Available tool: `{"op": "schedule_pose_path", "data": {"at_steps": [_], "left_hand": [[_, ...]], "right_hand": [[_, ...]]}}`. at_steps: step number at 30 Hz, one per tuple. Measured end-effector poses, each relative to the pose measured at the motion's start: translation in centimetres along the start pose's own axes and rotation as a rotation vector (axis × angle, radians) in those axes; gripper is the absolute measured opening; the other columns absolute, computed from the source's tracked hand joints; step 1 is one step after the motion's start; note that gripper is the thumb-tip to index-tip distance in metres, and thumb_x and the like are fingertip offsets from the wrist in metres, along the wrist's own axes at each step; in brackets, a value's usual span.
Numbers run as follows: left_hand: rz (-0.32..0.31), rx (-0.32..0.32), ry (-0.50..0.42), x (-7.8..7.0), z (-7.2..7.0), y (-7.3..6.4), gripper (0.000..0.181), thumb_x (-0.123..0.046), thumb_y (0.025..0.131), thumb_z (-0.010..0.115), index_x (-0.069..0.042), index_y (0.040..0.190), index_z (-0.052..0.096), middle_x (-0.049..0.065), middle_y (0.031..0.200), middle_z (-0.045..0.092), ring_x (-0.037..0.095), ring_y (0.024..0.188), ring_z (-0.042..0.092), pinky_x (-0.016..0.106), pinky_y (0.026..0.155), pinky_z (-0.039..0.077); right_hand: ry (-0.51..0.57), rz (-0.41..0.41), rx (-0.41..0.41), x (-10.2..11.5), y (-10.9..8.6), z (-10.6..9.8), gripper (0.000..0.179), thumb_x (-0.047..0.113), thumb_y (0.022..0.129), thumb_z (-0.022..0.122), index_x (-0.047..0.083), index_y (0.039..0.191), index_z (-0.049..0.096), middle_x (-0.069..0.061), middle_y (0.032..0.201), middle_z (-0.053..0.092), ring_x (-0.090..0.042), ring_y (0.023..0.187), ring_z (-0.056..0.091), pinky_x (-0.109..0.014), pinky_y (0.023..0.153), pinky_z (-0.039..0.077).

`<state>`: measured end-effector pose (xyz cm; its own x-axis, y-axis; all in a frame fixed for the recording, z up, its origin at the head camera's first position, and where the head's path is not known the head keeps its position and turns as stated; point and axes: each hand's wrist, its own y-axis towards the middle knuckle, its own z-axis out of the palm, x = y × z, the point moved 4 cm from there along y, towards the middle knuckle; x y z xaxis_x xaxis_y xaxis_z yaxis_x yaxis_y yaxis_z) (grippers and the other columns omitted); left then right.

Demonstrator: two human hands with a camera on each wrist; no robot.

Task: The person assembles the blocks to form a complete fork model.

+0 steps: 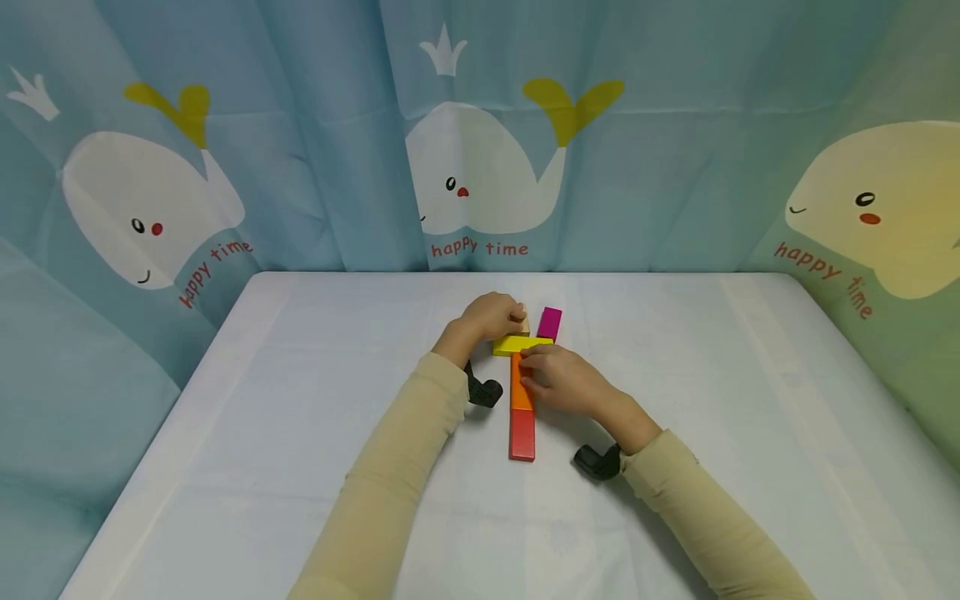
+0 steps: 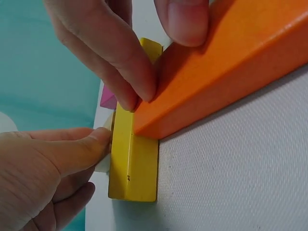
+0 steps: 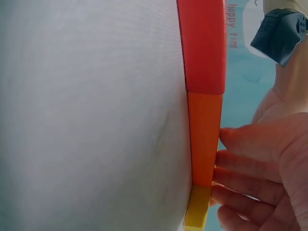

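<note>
A red block (image 1: 522,435) and an orange block (image 1: 517,383) lie end to end on the white table. Across the orange block's far end lies a yellow block (image 1: 513,346). Behind it, my left hand (image 1: 489,317) pinches a pale wooden block (image 1: 524,325), mostly hidden by the fingers. My right hand (image 1: 566,379) rests its fingertips on the orange block, some of them close to where it meets the yellow one. In the right wrist view those fingers (image 3: 248,166) are fairly straight. A magenta block (image 1: 550,322) sits behind the yellow block's right end.
Black wrist cameras, one by the left wrist (image 1: 483,392) and one by the right (image 1: 597,462), hang close to the table on either side of the blocks. A blue curtain (image 1: 322,167) with whale prints stands behind the table's far edge.
</note>
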<state>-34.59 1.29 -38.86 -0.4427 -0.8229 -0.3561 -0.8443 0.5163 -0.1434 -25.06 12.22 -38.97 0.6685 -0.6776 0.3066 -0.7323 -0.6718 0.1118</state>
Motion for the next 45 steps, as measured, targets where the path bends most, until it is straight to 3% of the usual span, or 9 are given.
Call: {"op": "schedule_pose_path", "data": {"at_steps": [16,30,33,37,40,45], "left_hand": [[0.021,0.009,0.023,-0.12,-0.05,-0.08,0.022,-0.023,0.092,0.056,-0.012,0.074,0.056,0.001,0.067,0.039,0.018,0.074,0.046,0.024,0.064,0.033],[0.038,-0.003,0.016,-0.23,0.07,0.05,0.019,-0.023,0.093,0.055,-0.012,0.078,0.059,0.001,0.070,0.044,0.018,0.076,0.047,0.025,0.067,0.036],[0.045,0.000,0.018,-0.18,0.15,0.05,0.018,-0.023,0.093,0.054,-0.011,0.083,0.062,0.002,0.074,0.048,0.018,0.077,0.047,0.026,0.070,0.037],[0.049,0.005,0.017,-0.11,0.26,-0.04,0.021,-0.024,0.094,0.054,-0.014,0.104,0.069,0.001,0.089,0.058,0.018,0.082,0.049,0.026,0.079,0.041],[0.048,0.005,0.015,-0.10,0.25,-0.12,0.027,-0.024,0.093,0.054,-0.017,0.117,0.066,-0.001,0.100,0.061,0.017,0.086,0.050,0.027,0.085,0.041],[0.047,0.008,0.023,-0.09,0.23,-0.17,0.032,-0.024,0.093,0.054,-0.018,0.123,0.061,-0.001,0.113,0.062,0.017,0.090,0.051,0.028,0.090,0.041]], "right_hand": [[0.007,-0.006,-0.014,0.07,-0.03,-0.01,0.026,0.012,0.082,0.068,-0.004,0.102,0.068,-0.017,0.107,0.062,-0.030,0.101,0.057,-0.042,0.089,0.045],[0.001,0.001,-0.010,0.11,-0.13,0.05,0.028,0.013,0.082,0.068,-0.004,0.104,0.067,-0.017,0.108,0.062,-0.030,0.102,0.057,-0.041,0.089,0.045],[0.000,0.000,-0.013,0.15,-0.17,-0.03,0.028,0.013,0.082,0.068,-0.004,0.104,0.067,-0.017,0.108,0.062,-0.030,0.101,0.057,-0.042,0.089,0.045],[0.001,0.011,-0.007,0.18,-0.22,-0.01,0.029,0.013,0.082,0.067,-0.004,0.105,0.067,-0.017,0.108,0.062,-0.030,0.101,0.057,-0.042,0.089,0.045],[0.000,0.012,-0.006,0.19,-0.19,0.05,0.029,0.014,0.083,0.067,-0.004,0.106,0.066,-0.017,0.108,0.062,-0.030,0.102,0.057,-0.042,0.089,0.045],[-0.003,0.000,-0.014,0.18,-0.12,0.05,0.029,0.014,0.083,0.067,-0.004,0.105,0.066,-0.017,0.108,0.062,-0.030,0.101,0.057,-0.042,0.089,0.045]]}}
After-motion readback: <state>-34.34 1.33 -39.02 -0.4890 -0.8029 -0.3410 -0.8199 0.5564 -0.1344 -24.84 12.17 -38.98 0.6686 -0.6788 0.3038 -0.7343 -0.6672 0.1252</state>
